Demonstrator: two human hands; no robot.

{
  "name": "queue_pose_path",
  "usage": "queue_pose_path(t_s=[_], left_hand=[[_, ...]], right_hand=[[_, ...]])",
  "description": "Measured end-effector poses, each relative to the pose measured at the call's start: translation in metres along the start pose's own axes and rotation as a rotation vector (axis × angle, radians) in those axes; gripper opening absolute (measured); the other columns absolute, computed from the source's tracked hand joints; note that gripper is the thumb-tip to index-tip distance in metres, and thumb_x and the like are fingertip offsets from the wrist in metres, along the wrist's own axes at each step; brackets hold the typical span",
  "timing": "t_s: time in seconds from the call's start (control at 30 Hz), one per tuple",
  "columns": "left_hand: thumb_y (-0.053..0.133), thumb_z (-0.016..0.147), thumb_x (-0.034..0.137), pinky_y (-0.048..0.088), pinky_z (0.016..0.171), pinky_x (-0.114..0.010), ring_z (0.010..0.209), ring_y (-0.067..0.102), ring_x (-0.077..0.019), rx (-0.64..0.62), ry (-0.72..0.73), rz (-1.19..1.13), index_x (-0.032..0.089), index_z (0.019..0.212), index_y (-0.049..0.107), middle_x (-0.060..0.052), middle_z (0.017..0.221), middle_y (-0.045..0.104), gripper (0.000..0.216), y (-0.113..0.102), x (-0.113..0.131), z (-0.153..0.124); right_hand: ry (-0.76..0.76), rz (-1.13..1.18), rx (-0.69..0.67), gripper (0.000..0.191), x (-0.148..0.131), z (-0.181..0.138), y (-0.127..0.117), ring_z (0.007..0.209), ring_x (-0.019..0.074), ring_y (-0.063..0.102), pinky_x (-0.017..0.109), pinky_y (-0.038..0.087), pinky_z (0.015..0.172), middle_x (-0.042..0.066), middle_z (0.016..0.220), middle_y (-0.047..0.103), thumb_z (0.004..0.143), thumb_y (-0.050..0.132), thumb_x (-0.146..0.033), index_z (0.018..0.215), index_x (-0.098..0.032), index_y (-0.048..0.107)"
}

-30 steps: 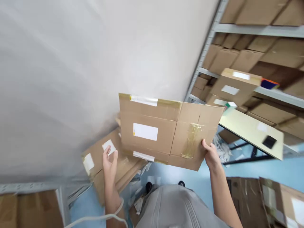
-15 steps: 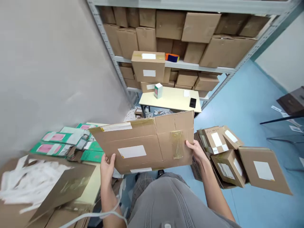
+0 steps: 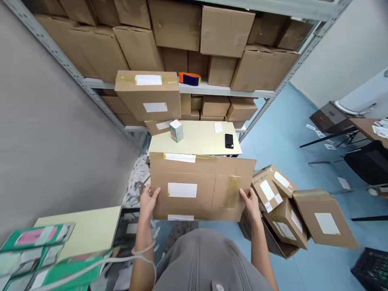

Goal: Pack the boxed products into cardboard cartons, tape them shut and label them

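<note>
I hold a flattened cardboard box (image 3: 206,178) in front of my chest, with white labels and brown and clear tape on its face. My left hand (image 3: 149,201) grips its lower left edge, fingers curled round it. My right hand (image 3: 251,201) grips its lower right edge the same way. Just beyond the box stands a small pale yellow table (image 3: 200,141) carrying a small green-and-white carton (image 3: 176,130), a black phone (image 3: 229,140) and a paper slip.
A grey metal shelf rack (image 3: 212,87) packed with cardboard boxes fills the back, with an orange-and-blue tape roll (image 3: 189,78) on it. Several taped boxes (image 3: 303,214) lie on the blue floor at right. A table with green packets (image 3: 33,242) sits at lower left. Dark furniture stands far right.
My view has swung right from the wall to the shelf rack. The flattened box has come level and central, and my left hand, free a second ago, now grips its left edge.
</note>
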State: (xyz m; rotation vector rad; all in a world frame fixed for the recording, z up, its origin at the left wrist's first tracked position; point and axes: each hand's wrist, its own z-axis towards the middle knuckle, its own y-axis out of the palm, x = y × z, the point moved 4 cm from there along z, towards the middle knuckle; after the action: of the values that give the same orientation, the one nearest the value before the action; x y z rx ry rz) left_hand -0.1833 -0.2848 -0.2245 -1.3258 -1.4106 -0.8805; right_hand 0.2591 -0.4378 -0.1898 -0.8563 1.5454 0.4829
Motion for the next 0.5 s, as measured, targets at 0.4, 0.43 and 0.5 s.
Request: queue_pose_path(t_s=[0.4,0.43,0.5], left_hand=[[0.078,0.058,0.043,0.051,0.096,-0.043,0.099,0.07,-0.0277,-0.223,0.136,0.062,0.017,0.088,0.062,-0.011,0.096,0.075,0.043,0.099,0.109,0.242],[0.078,0.057,0.043,0.051,0.095,-0.043,0.097,0.07,-0.0276,-0.203,0.123,0.077,0.018,0.084,0.062,-0.01,0.092,0.075,0.041,0.1,0.109,0.252],[0.079,0.058,0.042,0.052,0.093,-0.042,0.095,0.07,-0.0272,-0.171,0.094,0.094,0.018,0.08,0.061,-0.008,0.086,0.075,0.037,0.101,0.106,0.266]], right_hand=[[-0.103,-0.082,0.267,0.049,-0.093,0.16,0.09,0.097,0.0226,0.063,0.041,0.051,0.088,0.006,0.105,0.068,0.067,0.073,-0.049,0.105,-0.021,0.059],[-0.108,-0.08,0.26,0.051,-0.096,0.166,0.098,0.101,0.0229,0.062,0.04,0.051,0.089,0.007,0.109,0.067,0.067,0.072,-0.048,0.108,-0.022,0.059],[-0.113,-0.078,0.231,0.053,-0.1,0.179,0.113,0.107,0.0236,0.06,0.041,0.05,0.092,0.008,0.116,0.065,0.068,0.071,-0.048,0.113,-0.022,0.058]])
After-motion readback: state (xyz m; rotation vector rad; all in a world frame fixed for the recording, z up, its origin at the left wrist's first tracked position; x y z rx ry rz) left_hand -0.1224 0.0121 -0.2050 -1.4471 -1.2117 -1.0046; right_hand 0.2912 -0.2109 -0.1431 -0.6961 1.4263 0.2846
